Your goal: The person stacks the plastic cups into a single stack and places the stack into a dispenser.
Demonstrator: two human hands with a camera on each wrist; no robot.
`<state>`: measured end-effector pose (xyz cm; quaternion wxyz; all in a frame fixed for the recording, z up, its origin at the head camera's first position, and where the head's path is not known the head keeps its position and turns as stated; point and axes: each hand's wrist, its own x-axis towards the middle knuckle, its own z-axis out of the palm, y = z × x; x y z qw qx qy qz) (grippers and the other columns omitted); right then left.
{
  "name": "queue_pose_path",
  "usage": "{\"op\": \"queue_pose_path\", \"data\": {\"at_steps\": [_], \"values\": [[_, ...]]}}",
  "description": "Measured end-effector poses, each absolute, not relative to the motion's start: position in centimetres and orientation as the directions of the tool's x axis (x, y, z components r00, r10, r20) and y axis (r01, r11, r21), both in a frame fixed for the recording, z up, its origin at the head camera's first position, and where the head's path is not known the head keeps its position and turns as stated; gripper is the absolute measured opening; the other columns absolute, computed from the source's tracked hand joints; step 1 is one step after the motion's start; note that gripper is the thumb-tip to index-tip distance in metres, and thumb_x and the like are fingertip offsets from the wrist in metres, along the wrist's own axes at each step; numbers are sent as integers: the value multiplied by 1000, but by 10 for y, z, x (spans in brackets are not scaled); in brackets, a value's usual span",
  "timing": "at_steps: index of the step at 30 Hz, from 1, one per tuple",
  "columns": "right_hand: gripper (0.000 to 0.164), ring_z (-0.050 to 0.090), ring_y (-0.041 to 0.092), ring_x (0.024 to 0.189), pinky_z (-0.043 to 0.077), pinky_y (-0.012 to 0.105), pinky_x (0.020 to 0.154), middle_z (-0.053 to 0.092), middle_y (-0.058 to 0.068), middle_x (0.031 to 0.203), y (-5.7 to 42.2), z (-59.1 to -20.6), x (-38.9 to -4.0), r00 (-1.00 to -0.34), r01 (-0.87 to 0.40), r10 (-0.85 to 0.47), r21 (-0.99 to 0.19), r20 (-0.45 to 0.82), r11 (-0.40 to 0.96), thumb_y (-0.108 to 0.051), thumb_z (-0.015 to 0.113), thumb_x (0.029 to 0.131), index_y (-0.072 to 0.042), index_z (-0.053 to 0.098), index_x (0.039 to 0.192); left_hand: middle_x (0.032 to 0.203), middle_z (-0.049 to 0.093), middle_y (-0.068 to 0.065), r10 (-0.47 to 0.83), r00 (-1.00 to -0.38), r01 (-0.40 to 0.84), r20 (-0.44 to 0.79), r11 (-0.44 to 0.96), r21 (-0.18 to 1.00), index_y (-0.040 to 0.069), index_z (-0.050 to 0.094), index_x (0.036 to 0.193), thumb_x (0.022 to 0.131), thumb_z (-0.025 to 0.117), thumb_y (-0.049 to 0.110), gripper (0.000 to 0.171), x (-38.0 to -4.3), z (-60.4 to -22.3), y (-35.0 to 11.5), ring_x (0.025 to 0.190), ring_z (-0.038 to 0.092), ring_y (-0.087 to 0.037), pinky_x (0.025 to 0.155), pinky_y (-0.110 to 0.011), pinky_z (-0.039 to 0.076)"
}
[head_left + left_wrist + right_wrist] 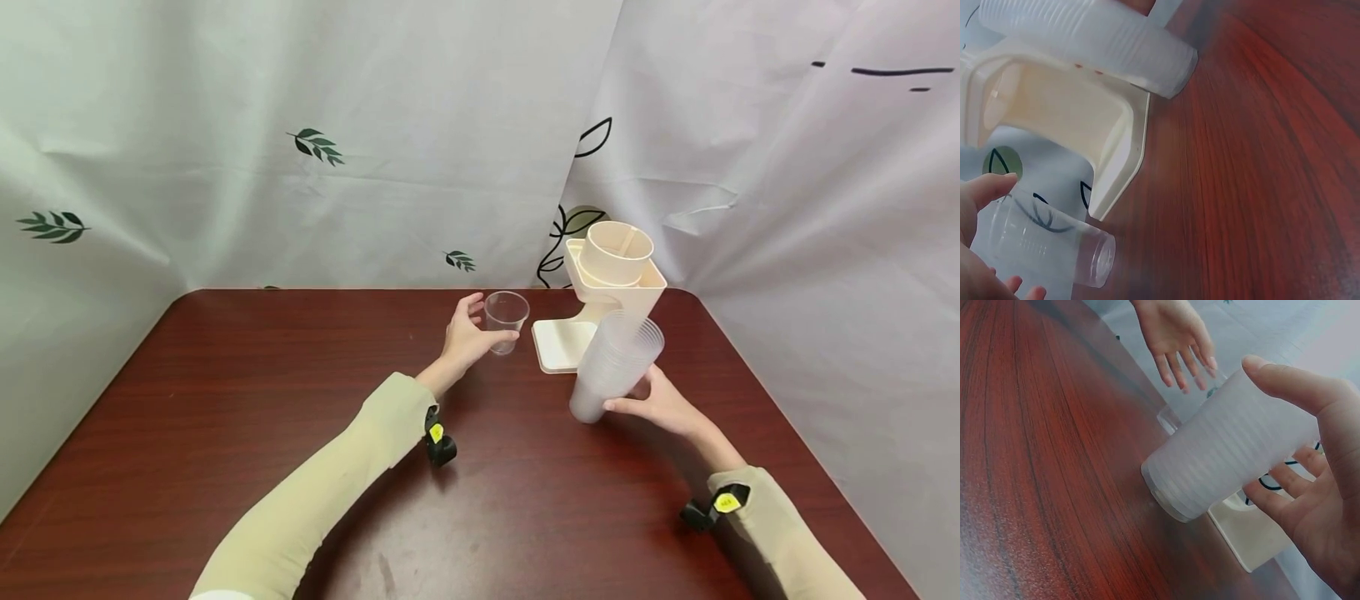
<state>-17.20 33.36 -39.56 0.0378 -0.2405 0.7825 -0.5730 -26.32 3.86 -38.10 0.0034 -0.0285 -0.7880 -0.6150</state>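
Observation:
A single clear plastic cup [506,321] stands upright on the table, left of a cream-coloured stand. My left hand [467,337] is at this cup, its thumb across the near side and its fingers apart on the left. In the right wrist view, the fingers of that left hand [1175,340] look extended and loose. A tall stack of nested plastic cups [617,367] sits in front of the stand, leaning right in the head view. My right hand [660,404] holds the stack, thumb on one side and fingers round the other.
The cream stand [558,346] has a flat base, a curved arm and a round open holder [617,254] on top. It stands near the back right corner of the dark red table [300,375]. White cloth [375,208] with leaf prints hangs behind the table and along its sides.

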Motion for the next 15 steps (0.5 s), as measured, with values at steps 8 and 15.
{"op": "queue_pose_path", "data": {"at_steps": [8,15], "values": [[65,61,1,104,53,18,84,58,-12,119,333,-394,-171,-889,-318,-411,-919,203,234,11,67,79,-18,43,131,141,52,-10,51,-998,55,44,239,969,11,40,142,67,87,16,88,-270,-387,46,123,51,-30,101,-46,45],[64,61,2,104,53,18,84,59,-13,119,334,-396,-171,-890,-316,-411,-918,199,240,11,68,80,-18,43,131,137,55,-10,45,-998,53,44,229,972,11,45,138,68,85,13,81,-272,-393,53,123,53,-29,101,-45,46]]}}
